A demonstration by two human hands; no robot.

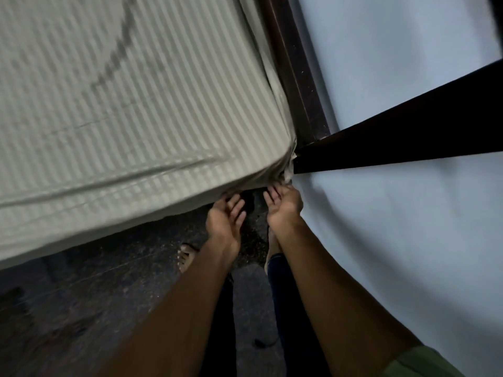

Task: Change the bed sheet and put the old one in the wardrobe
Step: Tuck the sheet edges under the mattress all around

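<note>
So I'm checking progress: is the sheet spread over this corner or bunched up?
Spread. The striped sheet lies flat over the corner, a few creases near the edge; both hands, left and right, reach under it.

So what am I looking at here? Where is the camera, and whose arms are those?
There is no machine here: the camera sits on a person's head, looking forward and down, so the two arms coming up from the bottom are that person's own. The pale striped cloth is the sheet, spread over the bed. The dark wooden bars are the bed frame, standing against a light wall. Both hands are at the bed's corner. The left hand reaches under the sheet's edge with fairly straight fingers. The right hand, palm up, has its fingertips at the bunched cloth at the corner; whether it actually grips it is hard to tell. Below you can see the dark floor and a bare foot.
</note>
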